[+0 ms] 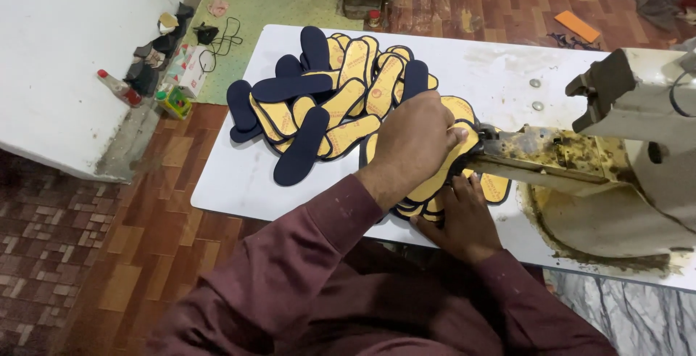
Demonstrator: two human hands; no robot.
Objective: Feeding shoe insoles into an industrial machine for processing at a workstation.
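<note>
A yellow shoe insole with a dark blue edge (437,176) lies at the arm of a worn sewing machine (631,160). My left hand (413,142) presses down on the top of it, fingers closed over its upper end near the machine arm. My right hand (465,218) holds the lower end from underneath, thumb pointing up. Under both hands rests a small stack of similar insoles (417,209). A large loose heap of yellow and dark blue insoles (326,102) spreads just beyond my left hand on the white table (239,175).
The sewing machine takes up the table's right side, stained with oil around its base. Left of the table, on the floor by a white slab (58,59), stand bottles (119,88) and small boxes. An orange piece (578,26) lies on the tiled floor behind.
</note>
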